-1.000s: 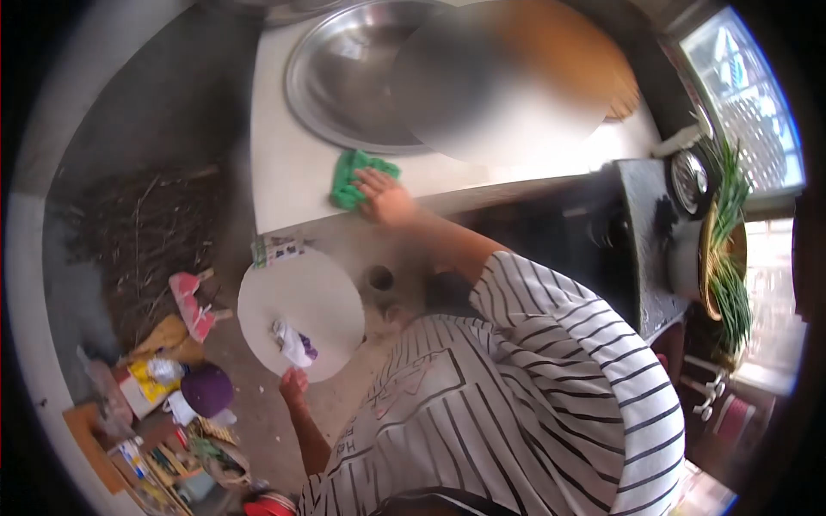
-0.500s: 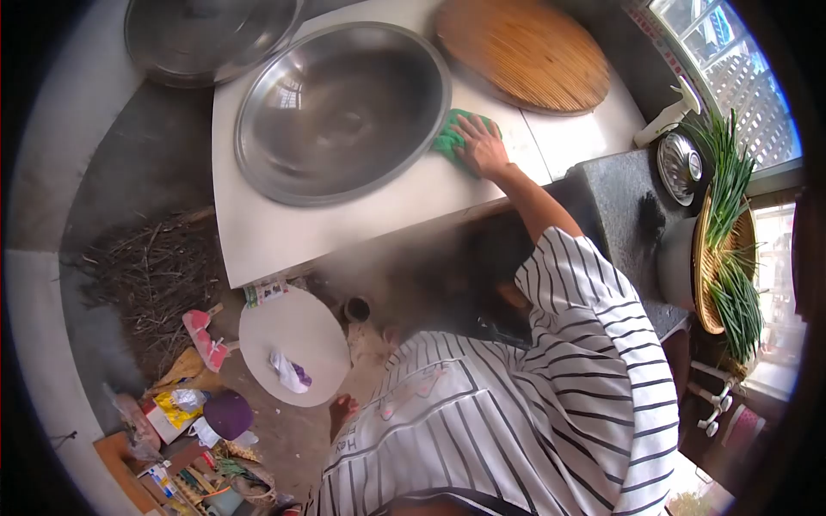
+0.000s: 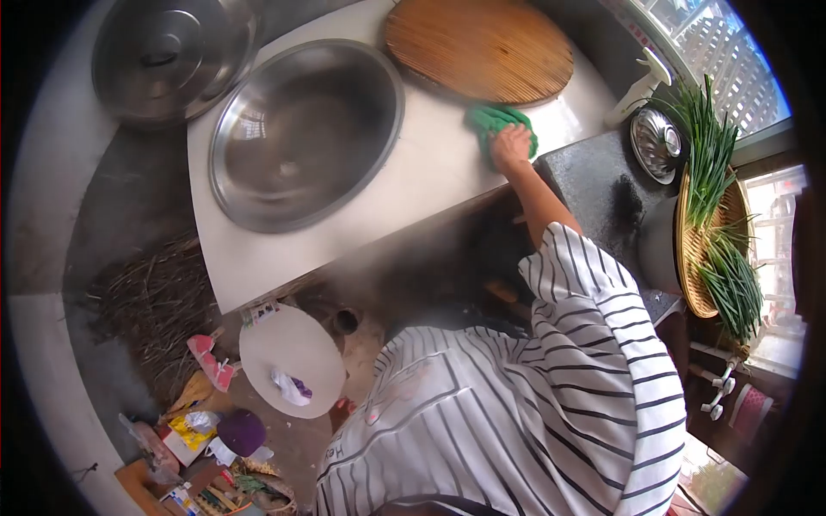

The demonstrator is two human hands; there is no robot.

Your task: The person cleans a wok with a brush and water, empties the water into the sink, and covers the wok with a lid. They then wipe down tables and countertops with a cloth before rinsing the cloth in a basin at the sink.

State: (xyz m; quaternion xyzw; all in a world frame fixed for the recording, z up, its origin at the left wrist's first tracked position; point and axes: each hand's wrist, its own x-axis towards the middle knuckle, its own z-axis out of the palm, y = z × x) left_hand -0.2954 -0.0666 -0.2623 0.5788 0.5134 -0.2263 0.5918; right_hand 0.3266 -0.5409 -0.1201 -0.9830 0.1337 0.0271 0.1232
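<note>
My right hand (image 3: 512, 146) presses a bunched green cloth (image 3: 497, 127) onto the white countertop (image 3: 430, 146), its fingers curled over the cloth. The cloth lies just below the edge of a round wooden lid (image 3: 482, 52). To the left, a large metal wok (image 3: 301, 138) is set into the counter, its inside bare and shiny. Of my left hand (image 3: 344, 405) only a small bit shows beside my striped shirt; its fingers are mostly hidden.
A large metal lid (image 3: 159, 60) leans at the upper left. On the right are a dark stone ledge (image 3: 585, 172), a spray bottle (image 3: 641, 86), a metal lid and green scallions (image 3: 710, 172) on a basket. Below lie a round white board (image 3: 288, 361), twigs (image 3: 155, 301) and litter.
My right hand has slid the green cloth rightward along the counter, away from the wok and toward the stone ledge. The camera view has shifted. Less of my left hand shows.
</note>
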